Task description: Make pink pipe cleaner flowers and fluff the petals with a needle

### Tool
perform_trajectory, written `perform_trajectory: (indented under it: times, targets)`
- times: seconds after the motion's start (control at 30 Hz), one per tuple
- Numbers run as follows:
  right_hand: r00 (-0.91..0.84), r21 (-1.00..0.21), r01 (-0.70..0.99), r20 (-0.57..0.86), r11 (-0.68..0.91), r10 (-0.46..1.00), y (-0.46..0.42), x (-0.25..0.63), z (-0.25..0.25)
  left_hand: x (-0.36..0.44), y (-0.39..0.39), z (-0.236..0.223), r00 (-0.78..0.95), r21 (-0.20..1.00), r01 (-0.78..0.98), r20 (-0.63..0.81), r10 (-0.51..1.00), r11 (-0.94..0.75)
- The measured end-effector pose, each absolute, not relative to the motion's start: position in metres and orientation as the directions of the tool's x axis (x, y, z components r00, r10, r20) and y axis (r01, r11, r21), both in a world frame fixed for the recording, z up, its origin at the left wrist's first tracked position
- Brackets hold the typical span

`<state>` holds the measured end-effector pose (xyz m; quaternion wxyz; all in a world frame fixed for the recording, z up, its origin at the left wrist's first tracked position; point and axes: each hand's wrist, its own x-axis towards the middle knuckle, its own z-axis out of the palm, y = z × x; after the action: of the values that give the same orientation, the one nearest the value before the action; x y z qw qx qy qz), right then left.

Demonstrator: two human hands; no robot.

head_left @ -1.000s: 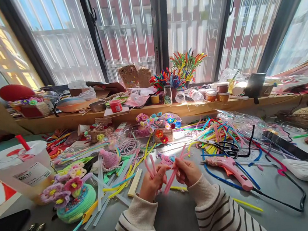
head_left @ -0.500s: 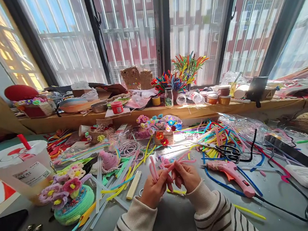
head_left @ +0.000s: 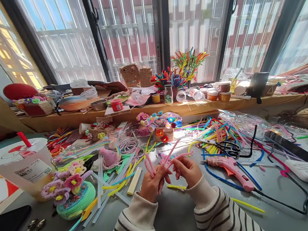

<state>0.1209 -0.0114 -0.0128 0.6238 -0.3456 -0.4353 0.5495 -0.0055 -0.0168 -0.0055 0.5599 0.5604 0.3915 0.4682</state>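
Several pink pipe cleaners [head_left: 172, 151] are bunched in front of me, their ends sticking out above my fingers. My left hand [head_left: 154, 182] is closed around them, with bent loops rising over its knuckles. My right hand [head_left: 187, 170] pinches one pink strand that reaches across from the bunch. The two hands are slightly apart above the grey table. Below and between them lies a short yellow pipe cleaner [head_left: 176, 187]. A pale yellow stick [head_left: 134, 181] rests just left of my left hand. Fingers hide where the strands meet.
To the right lie a pink glue gun [head_left: 230, 169] with a black cord and black-handled scissors [head_left: 228, 149]. Leftward stand a flower-topped green cushion [head_left: 76, 200] and a drink cup [head_left: 23, 167]. Pipe cleaners heap at back right; a cluttered sill [head_left: 131, 114] runs behind.
My hands have drawn a little apart. One pink strand now points up and right from the bunch, and another stretches from my left hand to my right.
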Motion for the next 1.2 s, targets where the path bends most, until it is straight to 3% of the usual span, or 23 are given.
perform_trajectory:
  times: [0.27, 0.5, 0.73, 0.93, 1.2]
  targets:
    - [0.153, -0.845, -0.517, 0.069, 0.14, 0.986, -0.017, 0.123, -0.003, -0.01, -0.011, -0.006, -0.02, 0.915, -0.392, 0.092, 0.996, -0.092]
    - [0.181, -0.812, -0.569, 0.031, 0.13, 0.983, -0.019, 0.121, 0.0, -0.009, -0.012, -0.002, -0.075, 0.832, -0.529, 0.151, 0.986, -0.168]
    - [0.173, -0.814, -0.561, 0.062, 0.15, 0.983, -0.021, 0.121, 0.0, -0.011, -0.015, -0.002, -0.005, 0.889, -0.447, 0.109, 0.994, -0.099]
    - [0.177, -0.794, -0.588, 0.058, 0.152, 0.983, -0.022, 0.123, 0.002, -0.014, -0.011, -0.01, -0.019, 0.892, -0.423, 0.167, 0.986, -0.159]
    - [0.125, -0.796, -0.592, 0.062, 0.125, 0.99, -0.022, 0.122, 0.0, -0.011, -0.013, -0.008, 0.012, 0.962, -0.225, 0.161, 0.987, -0.154]
